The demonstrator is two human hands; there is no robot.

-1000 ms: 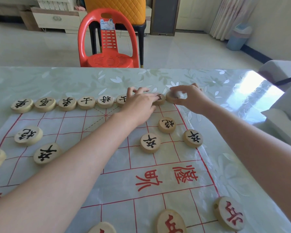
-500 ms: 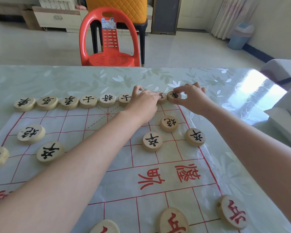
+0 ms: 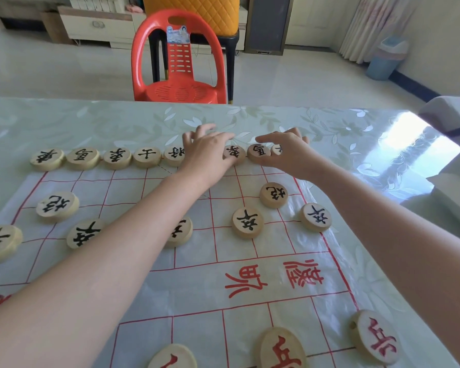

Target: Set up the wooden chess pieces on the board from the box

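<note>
While black-lettered pieces (image 3: 117, 158) line up left of it, the left hand (image 3: 207, 152) lies palm-down, fingers spread, on that row. Just right of it, the right hand (image 3: 284, 152) covers the end piece (image 3: 276, 149); its grip cannot be told. Beneath both lie the board (image 3: 197, 288) and floral surface (image 3: 91, 123); beyond stands a red chair (image 3: 179, 88).
</note>
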